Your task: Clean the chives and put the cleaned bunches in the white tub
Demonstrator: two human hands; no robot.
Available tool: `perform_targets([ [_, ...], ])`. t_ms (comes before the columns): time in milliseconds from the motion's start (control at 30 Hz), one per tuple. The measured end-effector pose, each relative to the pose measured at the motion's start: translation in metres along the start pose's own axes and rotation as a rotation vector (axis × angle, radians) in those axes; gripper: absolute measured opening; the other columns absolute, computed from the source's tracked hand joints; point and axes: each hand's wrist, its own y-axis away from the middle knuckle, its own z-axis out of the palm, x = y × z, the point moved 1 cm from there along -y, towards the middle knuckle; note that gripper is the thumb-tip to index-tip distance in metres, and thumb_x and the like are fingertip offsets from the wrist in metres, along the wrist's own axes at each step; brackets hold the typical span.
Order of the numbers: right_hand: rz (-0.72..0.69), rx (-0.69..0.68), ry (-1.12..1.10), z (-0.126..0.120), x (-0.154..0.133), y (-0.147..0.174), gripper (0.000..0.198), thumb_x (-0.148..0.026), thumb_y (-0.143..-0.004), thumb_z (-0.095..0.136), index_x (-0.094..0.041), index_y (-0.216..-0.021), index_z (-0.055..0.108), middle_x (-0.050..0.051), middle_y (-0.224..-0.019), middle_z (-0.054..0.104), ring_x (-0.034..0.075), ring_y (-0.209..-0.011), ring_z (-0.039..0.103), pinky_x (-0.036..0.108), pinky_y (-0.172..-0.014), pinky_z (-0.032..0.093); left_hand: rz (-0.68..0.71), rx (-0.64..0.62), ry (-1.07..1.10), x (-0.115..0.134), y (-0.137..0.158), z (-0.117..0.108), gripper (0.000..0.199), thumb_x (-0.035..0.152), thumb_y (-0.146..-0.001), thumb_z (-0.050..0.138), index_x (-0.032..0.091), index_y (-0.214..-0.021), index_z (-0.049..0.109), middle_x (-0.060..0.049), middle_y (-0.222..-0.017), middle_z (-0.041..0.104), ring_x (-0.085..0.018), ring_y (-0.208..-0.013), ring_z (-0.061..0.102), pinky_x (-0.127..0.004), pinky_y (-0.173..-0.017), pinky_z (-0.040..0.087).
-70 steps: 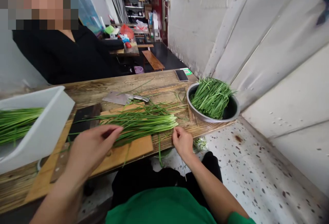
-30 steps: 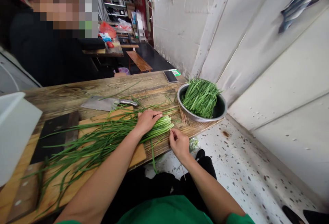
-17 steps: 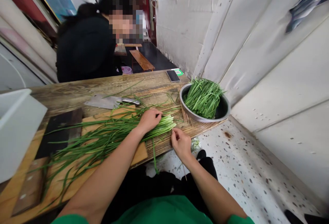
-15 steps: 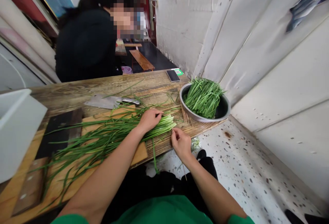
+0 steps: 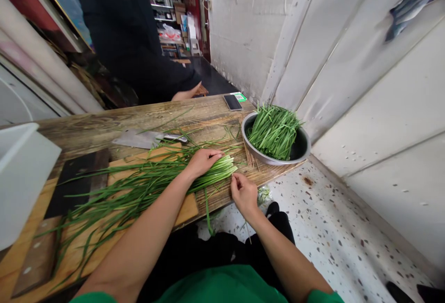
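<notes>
A loose bundle of garlic chives (image 5: 149, 182) lies across a wooden cutting board (image 5: 189, 205), its pale stem ends to the right. Over those stems rests my left hand (image 5: 201, 163), fingers closed on them. My right hand (image 5: 244, 194) is pinched just right of the stem tips, at the table's front edge. A thin bamboo skewer (image 5: 249, 232) shows below that wrist, in line with the pinch; its upper part is hidden by the hand. Beyond the right hand, a metal bowl (image 5: 255, 151) holds more cut chives (image 5: 276, 131).
A cleaver (image 5: 139, 138) lies behind the bundle, and a dark-bladed one (image 5: 71, 185) lies at left beside a white bin (image 5: 24, 182). Skewers (image 5: 249, 154) lie by the bowl. A phone (image 5: 232, 103) is at the far edge. A person in black (image 5: 128, 48) is beyond the table.
The person beyond the table has risen from a bent posture, with a hand now low near the table's far edge. My hands have hardly moved.
</notes>
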Motion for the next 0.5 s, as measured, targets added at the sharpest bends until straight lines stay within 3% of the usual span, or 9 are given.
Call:
perform_targets([
  [267, -0.01, -0.011, -0.004, -0.0013, -0.0011, -0.0009, 0.024, -0.023, -0.081, 0.041, -0.017, -0.083, 0.064, 0.001, -0.063, 0.064, 0.012, -0.053, 0.058, 0.02, -0.056, 0.042, -0.032, -0.059, -0.05, 0.0052, -0.0005, -0.0016, 0.038, 0.039, -0.079, 0.038, 0.017, -0.093, 0.066, -0.002, -0.099, 0.065, -0.017, -0.089, 0.058, -0.025, -0.079, 0.042],
  [500, -0.021, -0.031, -0.004, -0.0019, 0.0008, -0.0021, 0.024, -0.022, -0.081, 0.042, -0.017, -0.086, 0.064, 0.003, -0.07, 0.066, 0.013, -0.057, 0.059, 0.021, -0.059, 0.042, -0.018, -0.087, -0.04, 0.0075, -0.001, -0.0016, 0.039, 0.041, -0.079, 0.038, 0.016, -0.081, 0.067, 0.0, -0.081, 0.067, -0.017, -0.077, 0.059, -0.024, -0.071, 0.043],
])
